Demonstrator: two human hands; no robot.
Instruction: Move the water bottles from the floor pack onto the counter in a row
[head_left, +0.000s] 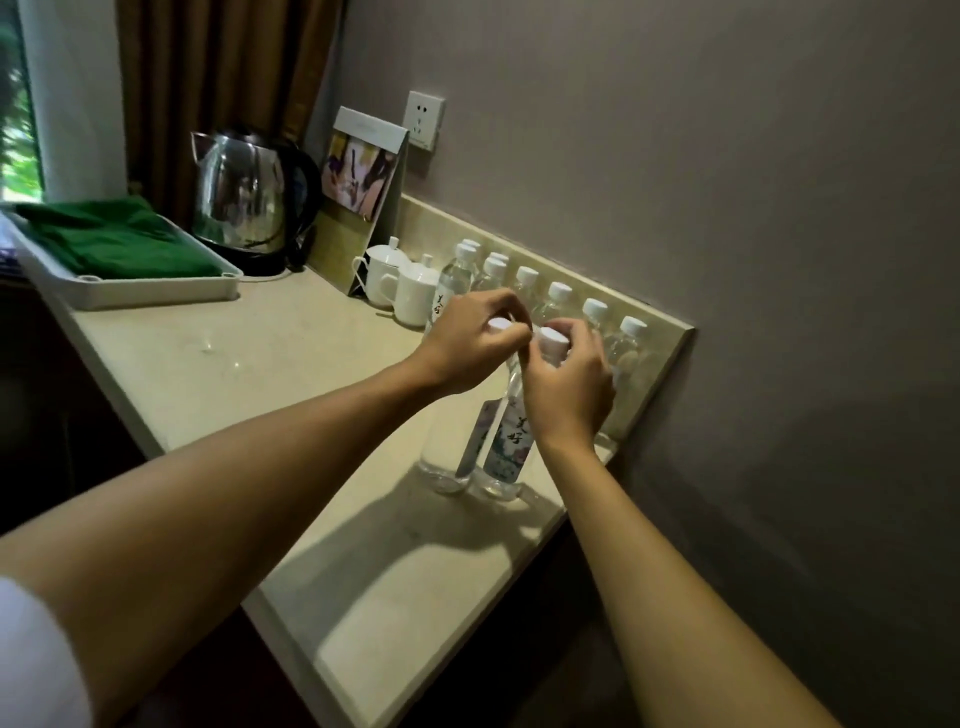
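Note:
Two clear water bottles with white caps and flowered labels stand side by side on the beige counter (270, 358). My left hand (467, 343) grips the neck of the left bottle (451, 457) just under its cap. My right hand (569, 384) grips the neck of the right bottle (506, 452), whose cap shows above my fingers. Behind them, several more capped bottles (558, 301) stand in a row along the low backsplash. The floor pack is out of view.
Two white lidded cups (400, 283) stand left of the bottle row, before a leaning picture card (358, 171). A steel kettle (244, 197) and a white tray (130, 288) holding a green cloth occupy the far left. A wall socket (423, 119) sits above. The counter's right end lies just past the bottles.

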